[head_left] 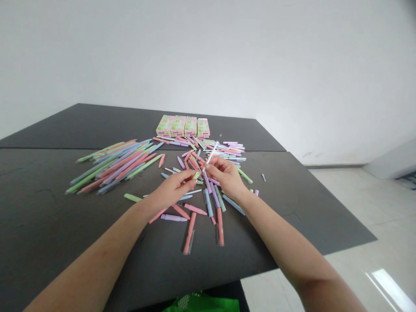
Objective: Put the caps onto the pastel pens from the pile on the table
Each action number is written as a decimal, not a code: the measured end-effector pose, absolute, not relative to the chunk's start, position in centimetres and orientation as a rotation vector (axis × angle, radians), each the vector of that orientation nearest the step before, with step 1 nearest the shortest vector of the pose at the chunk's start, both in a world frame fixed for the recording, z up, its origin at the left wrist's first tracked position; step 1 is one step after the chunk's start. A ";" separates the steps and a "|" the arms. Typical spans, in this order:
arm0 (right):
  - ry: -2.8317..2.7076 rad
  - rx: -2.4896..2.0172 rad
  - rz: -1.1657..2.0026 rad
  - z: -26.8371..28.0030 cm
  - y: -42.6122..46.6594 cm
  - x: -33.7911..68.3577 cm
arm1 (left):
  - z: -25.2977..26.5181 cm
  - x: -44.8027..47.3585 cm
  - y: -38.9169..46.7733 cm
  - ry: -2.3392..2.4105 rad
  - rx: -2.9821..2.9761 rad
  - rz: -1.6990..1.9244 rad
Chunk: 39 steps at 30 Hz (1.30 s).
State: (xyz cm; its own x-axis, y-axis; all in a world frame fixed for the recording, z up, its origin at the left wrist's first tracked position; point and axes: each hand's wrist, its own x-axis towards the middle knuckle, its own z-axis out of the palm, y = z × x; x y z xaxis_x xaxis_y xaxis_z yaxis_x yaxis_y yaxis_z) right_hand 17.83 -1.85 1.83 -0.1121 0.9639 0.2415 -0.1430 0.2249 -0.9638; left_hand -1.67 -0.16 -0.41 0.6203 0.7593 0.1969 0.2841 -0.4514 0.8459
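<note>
Just left of the pile's middle, my left hand (172, 189) is closed, thumb and fingers pinching a small green pen part (196, 175). Most of that part is hidden by the fingers. My right hand (228, 177) is closed on a thin white pen refill (212, 152), which slants up and away from the fingertips. The two hands are close together but apart. Under and around them lie loose pen parts in pink, purple, blue and green; a pink pen barrel (220, 227) and a purple pen part (174, 218) are nearer to me.
At the left lies a heap of long pastel pens (117, 167). Several small printed boxes (178, 125) stand in a row at the back. More refills and barrels (232, 150) spread behind my right hand. The dark table (308, 208) ends at the right; green material (204, 303) shows below.
</note>
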 end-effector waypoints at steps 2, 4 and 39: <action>-1.358 -0.884 1.151 1.9 -1.9 17.7 | -0.6 -1.7 -0.1 0.803 2.013 0.715; -1.403 -0.873 1.126 1.9 -2.0 17.6 | -0.6 -1.6 -0.1 0.798 2.008 0.710; -1.320 -0.920 1.142 2.2 -1.7 18.8 | 0.8 -1.6 -0.6 0.855 2.030 0.768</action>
State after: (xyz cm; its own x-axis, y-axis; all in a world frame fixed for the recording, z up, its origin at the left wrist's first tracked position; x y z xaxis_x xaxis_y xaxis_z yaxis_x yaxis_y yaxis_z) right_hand 18.84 -1.68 2.22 -0.0886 0.9667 0.2400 -0.0989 0.2312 -0.9679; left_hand -1.65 -0.59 0.83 0.5901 0.7770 0.2190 0.3010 -0.4635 0.8334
